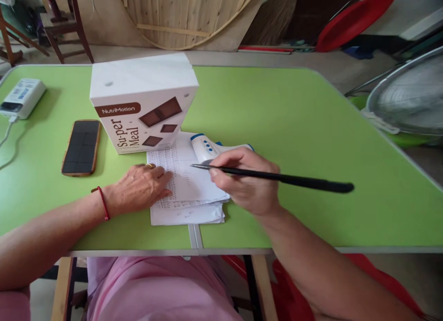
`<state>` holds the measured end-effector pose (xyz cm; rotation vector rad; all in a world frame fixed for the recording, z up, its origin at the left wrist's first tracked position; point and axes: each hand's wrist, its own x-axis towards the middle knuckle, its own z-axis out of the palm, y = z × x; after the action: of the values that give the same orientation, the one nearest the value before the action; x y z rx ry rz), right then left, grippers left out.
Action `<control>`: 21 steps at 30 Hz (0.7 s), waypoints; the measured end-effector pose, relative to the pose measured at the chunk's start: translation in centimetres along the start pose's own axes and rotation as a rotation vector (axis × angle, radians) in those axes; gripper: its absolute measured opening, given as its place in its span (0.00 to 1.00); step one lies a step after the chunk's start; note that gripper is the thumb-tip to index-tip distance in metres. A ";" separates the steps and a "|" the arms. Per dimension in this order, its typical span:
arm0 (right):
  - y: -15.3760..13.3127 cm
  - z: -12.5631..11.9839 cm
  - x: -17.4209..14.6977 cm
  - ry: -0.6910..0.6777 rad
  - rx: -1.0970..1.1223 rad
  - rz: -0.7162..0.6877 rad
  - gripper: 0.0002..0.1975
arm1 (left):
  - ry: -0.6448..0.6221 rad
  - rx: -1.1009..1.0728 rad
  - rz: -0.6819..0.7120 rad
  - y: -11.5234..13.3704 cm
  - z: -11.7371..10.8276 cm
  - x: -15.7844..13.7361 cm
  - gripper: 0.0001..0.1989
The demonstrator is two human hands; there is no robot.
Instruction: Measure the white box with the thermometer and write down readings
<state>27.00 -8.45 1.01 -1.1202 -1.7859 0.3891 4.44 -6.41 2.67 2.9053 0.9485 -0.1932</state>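
My left hand (143, 189) lies flat on the left part of a stack of handwritten papers (185, 215), its fingers stretched out and holding nothing. In my right hand (247, 180) is a long black pen (297, 178), pinched near its silver tip. The tip points left over the top sheet; whether it touches the paper I cannot tell. Just behind that hand, a white and blue infrared thermometer (204, 148) lies across the papers' right edge, partly hidden by my fingers. A white "Super Meal" box (145, 118) stands upright behind my left hand, at the papers' far edge.
A phone (81, 148) in a brown case lies left of the box on the green table (311, 127). Farther left sits a white power bank (23, 98) with a cable. Beyond the right table edge is a basin-like container (408, 94).
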 end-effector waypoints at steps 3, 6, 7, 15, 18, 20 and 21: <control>-0.7 1.3 -0.4 -0.095 0.276 0.277 0.03 | -0.040 0.012 0.005 0.4 0.1 0.1 0.14; -0.5 2.4 -0.7 -0.138 0.285 0.343 0.04 | -0.042 0.015 0.070 0.6 0.3 0.1 0.11; -0.3 2.7 -0.8 -0.129 0.255 0.344 0.03 | -0.042 0.012 0.088 0.6 0.4 0.1 0.11; 0.3 3.2 -1.4 -0.109 0.087 0.192 0.06 | 0.024 -0.011 0.108 0.5 1.0 0.0 0.10; 0.4 3.3 -1.5 -0.123 0.057 0.175 0.06 | 0.034 -0.002 0.111 0.4 1.2 -0.1 0.09; 0.5 3.4 -1.5 -0.139 0.051 0.168 0.07 | 0.043 0.006 0.112 0.5 1.3 -0.2 0.09; 0.6 3.4 -1.6 -0.144 0.052 0.165 0.07 | 0.048 0.008 0.114 0.5 1.3 -0.2 0.09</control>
<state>24.62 -8.76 -1.88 -1.2331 -1.8018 0.6261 4.46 -7.01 1.45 2.9731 0.7872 -0.1206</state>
